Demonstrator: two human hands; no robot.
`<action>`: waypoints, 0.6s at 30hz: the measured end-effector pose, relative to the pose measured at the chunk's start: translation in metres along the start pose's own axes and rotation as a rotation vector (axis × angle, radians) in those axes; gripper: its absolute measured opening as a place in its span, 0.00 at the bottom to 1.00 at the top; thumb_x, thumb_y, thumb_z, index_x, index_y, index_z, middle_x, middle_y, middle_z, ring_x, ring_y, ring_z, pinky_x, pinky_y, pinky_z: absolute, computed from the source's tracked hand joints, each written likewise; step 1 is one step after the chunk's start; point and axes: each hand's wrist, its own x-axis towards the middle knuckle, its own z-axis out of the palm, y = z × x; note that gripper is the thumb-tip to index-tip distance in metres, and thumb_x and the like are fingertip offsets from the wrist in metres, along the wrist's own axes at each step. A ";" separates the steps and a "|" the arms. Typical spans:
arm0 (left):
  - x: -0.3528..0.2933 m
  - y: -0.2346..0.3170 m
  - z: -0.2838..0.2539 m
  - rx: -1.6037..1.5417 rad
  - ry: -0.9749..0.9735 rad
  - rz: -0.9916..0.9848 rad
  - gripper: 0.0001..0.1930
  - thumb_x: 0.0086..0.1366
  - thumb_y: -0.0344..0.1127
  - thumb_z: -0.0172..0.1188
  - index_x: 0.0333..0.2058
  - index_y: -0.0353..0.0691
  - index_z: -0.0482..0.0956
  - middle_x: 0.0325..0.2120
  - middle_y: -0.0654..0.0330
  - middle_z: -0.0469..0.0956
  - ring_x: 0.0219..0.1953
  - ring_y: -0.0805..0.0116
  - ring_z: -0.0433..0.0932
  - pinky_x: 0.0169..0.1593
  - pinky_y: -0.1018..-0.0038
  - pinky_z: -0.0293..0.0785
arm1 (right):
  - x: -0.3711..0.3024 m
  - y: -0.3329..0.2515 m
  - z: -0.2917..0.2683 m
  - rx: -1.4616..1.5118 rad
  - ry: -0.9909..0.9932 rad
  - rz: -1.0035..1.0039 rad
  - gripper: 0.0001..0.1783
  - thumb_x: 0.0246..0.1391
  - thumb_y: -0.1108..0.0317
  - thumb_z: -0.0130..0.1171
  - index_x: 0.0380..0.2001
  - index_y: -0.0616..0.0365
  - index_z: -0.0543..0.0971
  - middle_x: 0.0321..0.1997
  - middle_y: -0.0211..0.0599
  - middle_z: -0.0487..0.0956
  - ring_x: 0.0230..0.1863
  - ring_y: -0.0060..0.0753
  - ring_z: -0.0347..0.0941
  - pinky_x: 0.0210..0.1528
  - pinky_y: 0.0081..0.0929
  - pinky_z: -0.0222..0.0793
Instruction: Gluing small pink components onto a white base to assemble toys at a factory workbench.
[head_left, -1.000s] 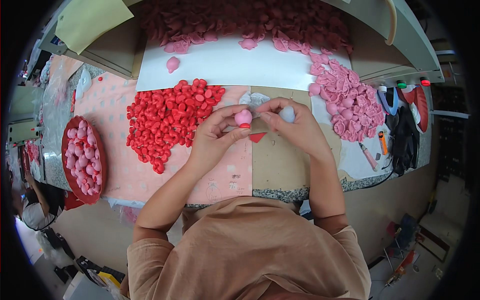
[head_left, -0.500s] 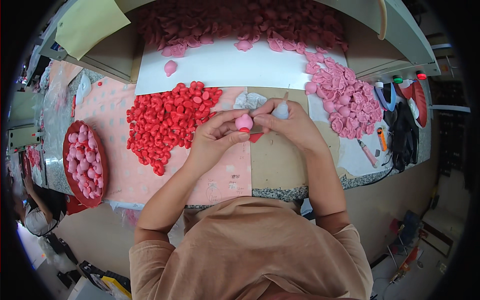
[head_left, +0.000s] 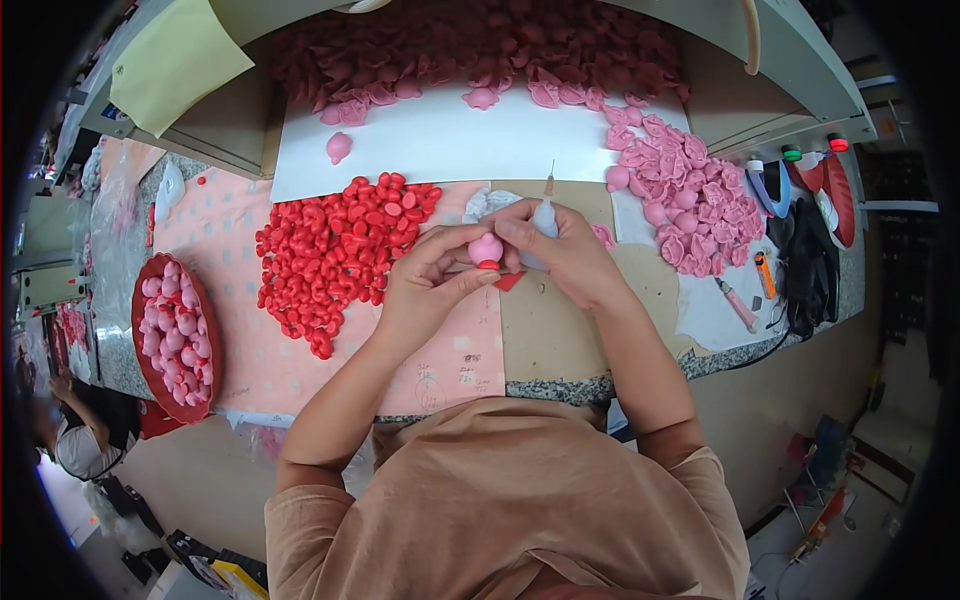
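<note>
My left hand (head_left: 424, 283) pinches a small round pink toy piece (head_left: 486, 248) with a red base at its lower end. The fingertips of my right hand (head_left: 578, 258) are close against the pink piece; whether they press on it, I cannot tell. A translucent squeeze bottle with a thin needle tip (head_left: 545, 217) is held in the right hand, its needle pointing up and away from me. Under the hands lies a small flat red piece (head_left: 509, 281). Left of them spreads a heap of shiny red parts (head_left: 335, 250).
Pink moulded pieces (head_left: 695, 205) are heaped on the right, and more (head_left: 480, 45) fill the back of the booth. At left stands a red basket (head_left: 145, 350) of pink-and-red pieces. An orange cutter (head_left: 765, 275) lies at right. Another person (head_left: 85, 430) sits far left.
The bottle's needle has swung to the left and stands more upright, and my right hand has shifted slightly left. My left hand still grips the pink piece.
</note>
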 end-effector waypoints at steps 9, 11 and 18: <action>0.003 -0.004 -0.002 0.082 -0.068 0.104 0.22 0.55 0.20 0.60 0.50 0.35 0.69 0.44 0.59 0.67 0.46 0.69 0.73 0.49 0.73 0.76 | 0.000 0.003 0.006 -0.133 0.032 -0.054 0.12 0.54 0.64 0.59 0.37 0.62 0.77 0.30 0.30 0.76 0.27 0.17 0.69 0.33 0.17 0.67; 0.002 -0.002 0.000 0.083 -0.058 0.090 0.22 0.55 0.19 0.59 0.50 0.35 0.69 0.44 0.59 0.66 0.46 0.69 0.73 0.48 0.73 0.76 | 0.000 0.003 0.002 -0.094 0.035 -0.032 0.13 0.55 0.63 0.58 0.37 0.62 0.77 0.30 0.30 0.76 0.27 0.17 0.70 0.33 0.17 0.67; 0.004 0.000 0.000 0.094 -0.001 0.082 0.23 0.55 0.18 0.58 0.50 0.36 0.68 0.45 0.60 0.66 0.46 0.70 0.72 0.47 0.75 0.75 | 0.001 0.004 0.000 0.078 -0.022 -0.008 0.11 0.56 0.66 0.56 0.38 0.63 0.77 0.30 0.32 0.77 0.29 0.20 0.72 0.33 0.19 0.69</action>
